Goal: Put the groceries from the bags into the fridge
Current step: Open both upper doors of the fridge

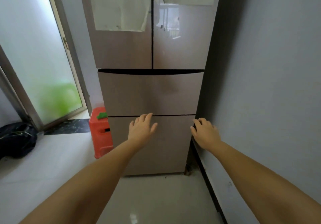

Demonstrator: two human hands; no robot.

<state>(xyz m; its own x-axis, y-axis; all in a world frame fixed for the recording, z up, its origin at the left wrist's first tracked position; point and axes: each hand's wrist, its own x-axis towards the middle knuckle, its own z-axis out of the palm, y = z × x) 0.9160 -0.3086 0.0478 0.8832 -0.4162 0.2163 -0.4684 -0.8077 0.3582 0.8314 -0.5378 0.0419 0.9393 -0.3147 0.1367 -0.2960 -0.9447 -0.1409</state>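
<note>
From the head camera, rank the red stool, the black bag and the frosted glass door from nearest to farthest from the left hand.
From the left hand:
1. Red stool, just to its left, beside the fridge.
2. Frosted glass door, farther left and behind the stool.
3. Black bag, on the floor at the far left.

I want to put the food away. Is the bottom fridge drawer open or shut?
Shut. The bottom drawer sits flush with the drawer above, only a thin dark seam between them. The left hand lies on its front.

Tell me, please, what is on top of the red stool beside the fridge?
A small green object lies on the red stool; what it is cannot be told. The fridge covers the stool's right edge, so anything there is hidden.
</note>
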